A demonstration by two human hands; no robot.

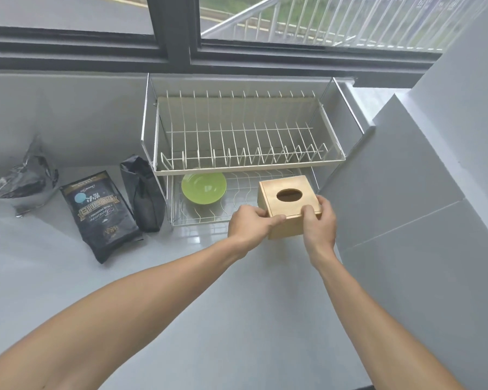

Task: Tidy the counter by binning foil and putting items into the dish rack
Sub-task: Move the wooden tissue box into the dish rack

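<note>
A wooden tissue box (289, 202) with an oval hole in its top is held at the front right of the dish rack's lower shelf, partly over the rim. My left hand (250, 225) grips its left front corner and my right hand (319, 223) grips its right side. The two-tier wire dish rack (243, 161) stands against the back wall; its upper tier holds nothing. A green bowl (204, 188) lies on the lower shelf at the left. Crumpled foil (23, 175) sits on the counter at far left.
A black coffee bag (100, 215) lies flat on the counter left of the rack, and a second black bag (143, 197) stands against the rack's left leg. A grey wall (406, 206) rises close on the right. A window runs along the back.
</note>
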